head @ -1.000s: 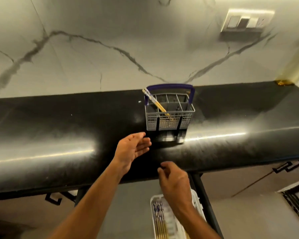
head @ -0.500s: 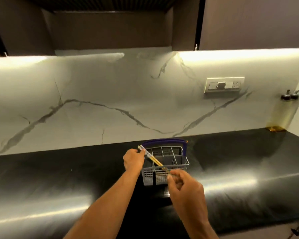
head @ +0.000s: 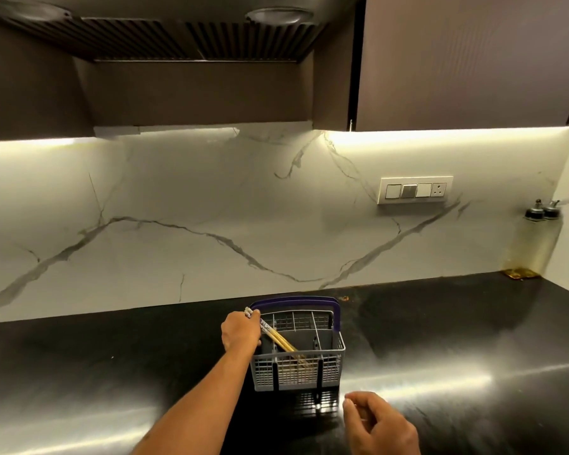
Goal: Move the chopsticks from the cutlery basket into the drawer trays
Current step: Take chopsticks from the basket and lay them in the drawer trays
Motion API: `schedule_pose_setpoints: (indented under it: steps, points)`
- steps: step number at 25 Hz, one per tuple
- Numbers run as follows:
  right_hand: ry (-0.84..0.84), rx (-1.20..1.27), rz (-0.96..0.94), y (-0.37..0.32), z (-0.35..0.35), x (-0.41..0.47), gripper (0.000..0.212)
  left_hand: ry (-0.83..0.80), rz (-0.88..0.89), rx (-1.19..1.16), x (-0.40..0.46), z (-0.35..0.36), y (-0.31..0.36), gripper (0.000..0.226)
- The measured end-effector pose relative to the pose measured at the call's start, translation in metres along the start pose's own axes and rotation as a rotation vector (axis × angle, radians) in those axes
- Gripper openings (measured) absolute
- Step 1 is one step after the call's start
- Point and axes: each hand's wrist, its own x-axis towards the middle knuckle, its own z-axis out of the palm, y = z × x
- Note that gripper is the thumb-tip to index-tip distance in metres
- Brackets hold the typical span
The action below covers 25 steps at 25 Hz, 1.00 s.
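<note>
Two bare hands work over a glossy black counter (head: 79, 372) backed by a white marbled wall (head: 178, 208). The left hand (head: 240, 331) sits at about 10 o'clock from the basket (head: 298, 359), its fingers curled and pressed tight around the patterned upper ends of the chopsticks (head: 278, 338). Those sticks slant from the fist down toward 4 o'clock, their yellow lower parts inside the basket's front-left compartment, behind the grey mesh. How many sticks are in the bundle cannot be told. The basket stands upright on the counter, grey with a purple handle (head: 296, 302) arching over its far side at 12 o'clock, and its reflection shows on the counter at its 6 o'clock. The other compartments look dark, and their contents cannot be made out. At about 5 o'clock from the basket, apart from it, the right hand (head: 380, 423) hovers over the counter with fingers loosely curled and thumb near the forefinger, holding nothing that can be seen. Farther right on the wall, at 2 o'clock from the basket, is a switch plate (head: 414, 190). In the far right corner, two clear bottles (head: 536, 244) with dark spouts stand where the counter meets the wall. Overhead at 12 o'clock hang a slatted hood (head: 191, 37) and dark cabinets (head: 467, 60), with a lit strip beneath them.
</note>
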Motion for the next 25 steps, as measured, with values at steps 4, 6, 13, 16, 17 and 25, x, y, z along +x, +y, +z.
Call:
schedule_pose_setpoints:
  steps: [4,6,13,16,17,25]
  points:
    - [-0.052,0.006,-0.047,-0.005,0.001,-0.001,0.020,-0.023,-0.017,-0.101,0.002,-0.008,-0.004,0.020]
    - [-0.054,0.024,-0.068,-0.005,0.005,-0.004,0.014,-0.053,-0.041,-0.206,-0.001,-0.019,-0.001,0.018]
    - [-0.080,0.057,-0.082,-0.011,-0.002,-0.014,0.009,-0.210,0.108,-0.285,-0.009,-0.095,0.043,0.024]
    - [-0.081,0.110,-0.143,-0.024,-0.001,-0.016,0.008,-0.364,0.297,-0.141,-0.033,-0.135,0.072,0.024]
    - [-0.094,0.117,-0.169,-0.031,0.001,-0.017,0.011,-0.406,0.367,-0.082,-0.044,-0.146,0.081,0.024]
    - [-0.216,0.139,-0.321,-0.083,0.018,-0.032,0.030,-0.644,0.634,0.062,-0.141,-0.180,0.105,0.022]
